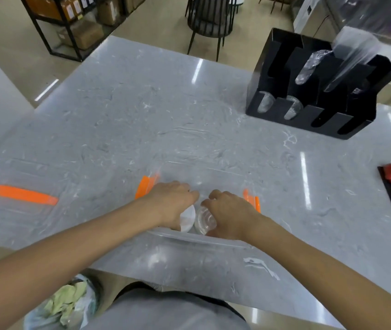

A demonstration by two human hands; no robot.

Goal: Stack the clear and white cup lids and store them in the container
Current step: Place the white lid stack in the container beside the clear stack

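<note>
Grey marble, orange clips, black rack

The bench (142, 110) is grey with pale veining; the container (199, 241) is clear with orange latches (145, 186); one lid stack (188, 219) is white, the organiser (313, 120) black.

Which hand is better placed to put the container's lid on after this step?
Probably the left hand: the container lid with its orange clip lies on the counter on that side, while the right hand is farther away.
</note>
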